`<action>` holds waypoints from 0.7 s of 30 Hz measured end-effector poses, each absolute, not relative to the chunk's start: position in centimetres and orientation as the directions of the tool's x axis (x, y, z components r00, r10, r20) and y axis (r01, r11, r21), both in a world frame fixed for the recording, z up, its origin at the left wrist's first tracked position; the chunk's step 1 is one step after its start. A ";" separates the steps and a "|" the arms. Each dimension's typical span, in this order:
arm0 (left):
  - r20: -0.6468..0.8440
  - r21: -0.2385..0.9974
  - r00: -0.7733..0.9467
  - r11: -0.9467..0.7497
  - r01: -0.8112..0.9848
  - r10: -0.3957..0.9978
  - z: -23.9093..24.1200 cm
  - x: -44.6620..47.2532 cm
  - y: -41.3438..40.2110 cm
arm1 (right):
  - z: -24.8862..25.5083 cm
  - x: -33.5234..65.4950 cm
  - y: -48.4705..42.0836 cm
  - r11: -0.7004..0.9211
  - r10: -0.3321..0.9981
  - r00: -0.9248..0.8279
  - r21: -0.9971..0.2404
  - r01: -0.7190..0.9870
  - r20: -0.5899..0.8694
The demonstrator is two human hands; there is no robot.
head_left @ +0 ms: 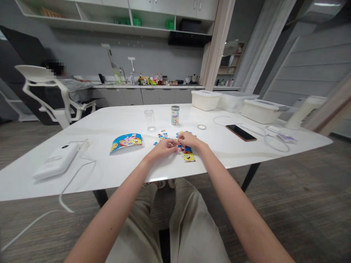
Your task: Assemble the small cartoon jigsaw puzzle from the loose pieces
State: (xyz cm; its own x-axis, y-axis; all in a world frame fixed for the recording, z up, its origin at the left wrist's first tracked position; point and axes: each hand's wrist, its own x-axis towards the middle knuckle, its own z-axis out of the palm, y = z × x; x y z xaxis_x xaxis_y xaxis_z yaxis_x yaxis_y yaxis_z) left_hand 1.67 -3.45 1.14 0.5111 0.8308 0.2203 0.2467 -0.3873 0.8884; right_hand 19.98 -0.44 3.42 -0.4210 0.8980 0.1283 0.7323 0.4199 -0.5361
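Both of my hands are over a partly joined jigsaw puzzle (pixel 189 157) with a yellow cartoon face. My left hand (pixel 164 149) rests at its left edge, fingers curled in and thumb close to them; what they hold, if anything, is hidden. Just above, my right hand (pixel 189 139) bends down with its fingertips pinched on a small puzzle piece, mostly covered by the fingers. Loose puzzle pieces (pixel 163 135) lie scattered behind the left hand, and others show beyond the right. A curved picture card (pixel 127 142) with the cartoon print stands to the left.
Behind the pieces are a clear plastic cup (pixel 149 118), a printed canister (pixel 175 116) and a ring-shaped lid (pixel 201 127). A phone (pixel 240 133) and cables lie right; lidded boxes (pixel 205 100) stand behind. At left is a white power bank (pixel 58 160). A person sits beyond the table.
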 end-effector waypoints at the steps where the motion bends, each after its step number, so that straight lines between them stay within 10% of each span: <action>1: 0.211 0.890 0.514 -0.381 0.251 0.831 1.2 1.7 -3.4 | 3.5 19.9 -0.5 0.421 0.896 -0.427 -0.531 0.735 0.121; 21: 0.175 0.914 0.534 -0.338 0.224 0.827 1.7 1.7 -3.6 | 3.7 19.9 -0.5 0.431 0.891 -0.439 -0.519 0.738 0.115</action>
State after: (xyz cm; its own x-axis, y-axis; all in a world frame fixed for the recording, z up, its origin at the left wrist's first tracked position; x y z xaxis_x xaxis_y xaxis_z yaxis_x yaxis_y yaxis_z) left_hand 1.71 -3.61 1.66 0.5339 0.8273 0.1745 0.2242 -0.3375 0.9142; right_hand 19.94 -0.52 3.66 -0.4389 0.8911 0.1154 0.7380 0.4307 -0.5195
